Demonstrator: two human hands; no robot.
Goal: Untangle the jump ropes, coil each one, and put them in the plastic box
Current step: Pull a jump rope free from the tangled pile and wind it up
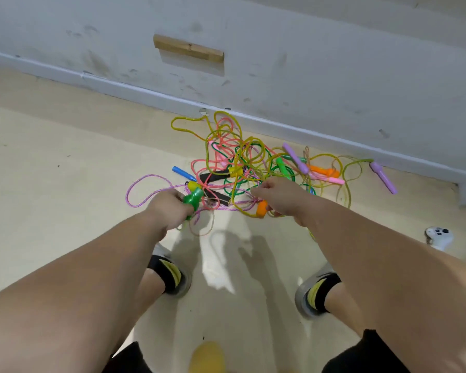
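Note:
A tangled heap of jump ropes [242, 157] lies on the floor by the wall, with yellow, pink, green and purple cords crossing each other. Handles stick out of it: purple [384, 177], orange [322, 170], blue [183, 173], black [213, 176]. My left hand [170, 207] grips a green handle [193, 199] at the near left of the heap. My right hand [279, 196] pinches rope strands just above an orange handle [262, 208]. A purple cord loop [143, 191] trails left of my left hand. The plastic box is not in view.
The white wall and its baseboard [253, 122] run right behind the heap. A white game controller [439, 236] lies on the floor at the right. My two feet [170, 273] stand just below the hands. A wooden block [189, 48] is fixed on the wall.

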